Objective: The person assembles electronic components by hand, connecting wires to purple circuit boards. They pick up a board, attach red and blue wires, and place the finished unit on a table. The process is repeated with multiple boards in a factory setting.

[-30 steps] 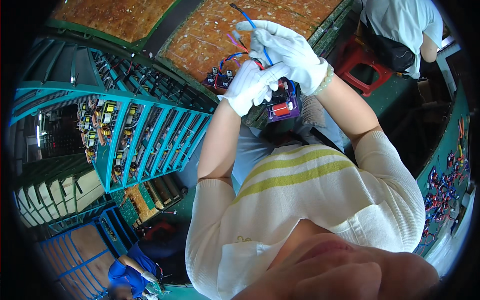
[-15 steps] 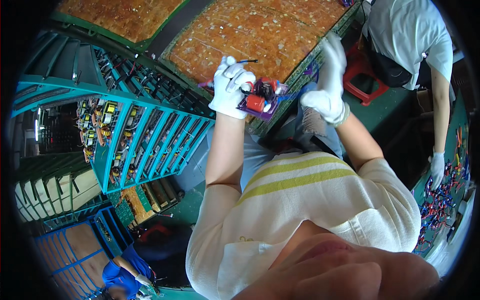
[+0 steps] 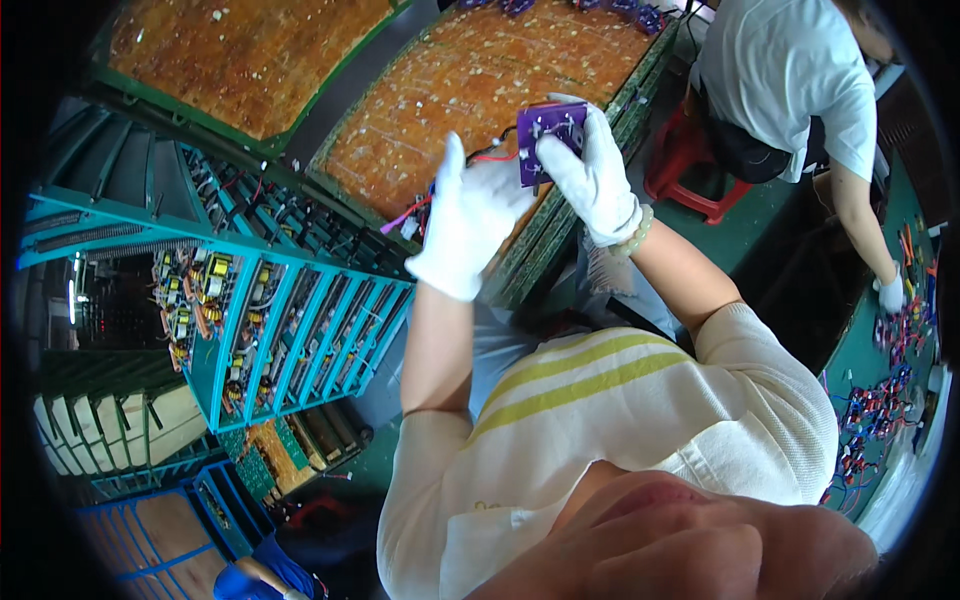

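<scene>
Two white-gloved hands meet over the near edge of the brown desk [image 3: 450, 90], at the upper middle of the frame. The right hand [image 3: 598, 195] now pinches the purple circuit board [image 3: 545, 122] between thumb and fingers, the thumb lying across its soldered underside. Half a second ago the board was in the left hand, parts facing up, while the right hand was blurred and well apart from it; since then it has changed hands and been turned over. The left hand [image 3: 468, 220], just left of the board, has its thumb raised well apart from its outstretched fingers; whether their tips touch the board I cannot tell. A red wire [image 3: 497, 156] trails from the board's left side.

More boards [image 3: 590, 5] now show along the top edge of the frame. At the right, the co-worker's gloved hand [image 3: 890, 292] sits higher than before, at the upper end of the wire pile [image 3: 870, 420].
</scene>
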A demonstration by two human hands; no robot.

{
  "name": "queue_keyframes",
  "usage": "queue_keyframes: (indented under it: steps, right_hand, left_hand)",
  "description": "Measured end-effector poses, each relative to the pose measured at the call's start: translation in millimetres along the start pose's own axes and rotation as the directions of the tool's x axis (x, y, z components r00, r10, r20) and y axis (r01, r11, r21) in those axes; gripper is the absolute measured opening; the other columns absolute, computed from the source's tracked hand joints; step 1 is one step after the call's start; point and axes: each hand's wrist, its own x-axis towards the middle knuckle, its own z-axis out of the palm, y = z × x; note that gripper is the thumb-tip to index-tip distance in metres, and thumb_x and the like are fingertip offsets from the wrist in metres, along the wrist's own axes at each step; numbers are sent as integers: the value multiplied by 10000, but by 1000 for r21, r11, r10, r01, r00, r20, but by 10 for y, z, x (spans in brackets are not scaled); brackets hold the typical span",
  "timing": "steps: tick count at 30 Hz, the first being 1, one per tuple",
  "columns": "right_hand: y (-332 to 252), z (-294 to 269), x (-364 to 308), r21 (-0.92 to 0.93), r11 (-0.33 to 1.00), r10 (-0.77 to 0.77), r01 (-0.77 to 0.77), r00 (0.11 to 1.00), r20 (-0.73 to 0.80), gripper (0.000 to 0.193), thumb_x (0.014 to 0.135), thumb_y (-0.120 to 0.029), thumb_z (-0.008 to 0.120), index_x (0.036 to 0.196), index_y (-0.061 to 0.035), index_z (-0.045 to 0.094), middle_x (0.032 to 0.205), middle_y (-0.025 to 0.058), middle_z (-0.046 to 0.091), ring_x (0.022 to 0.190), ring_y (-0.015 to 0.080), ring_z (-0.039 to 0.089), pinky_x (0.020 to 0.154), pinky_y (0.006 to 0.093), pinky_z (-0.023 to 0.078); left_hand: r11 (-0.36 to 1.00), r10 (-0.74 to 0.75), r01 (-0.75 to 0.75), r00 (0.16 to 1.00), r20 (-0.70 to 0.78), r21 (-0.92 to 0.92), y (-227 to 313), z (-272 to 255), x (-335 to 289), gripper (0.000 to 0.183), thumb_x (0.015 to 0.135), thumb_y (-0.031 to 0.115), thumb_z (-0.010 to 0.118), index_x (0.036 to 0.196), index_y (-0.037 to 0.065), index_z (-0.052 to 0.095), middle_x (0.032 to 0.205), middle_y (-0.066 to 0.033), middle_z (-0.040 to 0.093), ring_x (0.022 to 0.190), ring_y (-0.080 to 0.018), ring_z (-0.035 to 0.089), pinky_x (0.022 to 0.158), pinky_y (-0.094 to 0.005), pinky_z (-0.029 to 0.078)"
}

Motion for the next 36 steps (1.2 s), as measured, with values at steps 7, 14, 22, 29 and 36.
queue_keyframes:
  steps: [7,14,22,29,36]
  right_hand:
    - [-17,-36,-9,-145,989,33,-14,992,126,473,930,-351,593,1209,17,489,1092,222,593,1008,361,618,846,387,493]
    - [-100,-72,-57,-90,995,-25,50,965,261,446,955,-329,557,1239,9,491,1108,200,597,1016,328,616,878,367,480]
    - [-11,-127,-86,138,986,43,-94,941,334,327,1017,-231,431,1171,27,559,1029,181,632,940,262,628,838,330,485]
    - [412,-179,-130,-14,995,99,-99,952,290,460,1049,-309,338,1168,47,604,1043,107,678,935,128,636,893,286,491]
    - [401,-212,-108,-77,992,-83,104,968,236,443,1042,-296,355,1152,44,616,1035,136,687,943,203,660,905,315,491]
  left_hand:
    - [143,738,-463,639,217,875,-267,160,-193,508,805,307,752,1172,21,547,955,-105,573,822,-218,580,719,-314,491]
    - [143,623,-414,743,244,899,-172,136,-38,423,787,305,781,1049,34,589,970,-102,555,818,-201,564,691,-345,473]
    - [547,522,-457,841,141,702,-150,288,-246,233,924,212,637,1061,27,605,842,-21,584,659,-66,522,558,-223,453]
    - [531,584,-530,794,167,661,-173,167,-234,256,992,208,529,1143,15,604,961,-20,631,804,-68,579,678,-213,469]
    - [562,593,-546,790,157,622,-211,70,-165,238,990,169,528,1153,12,603,1042,-30,636,938,-100,586,813,-242,457]
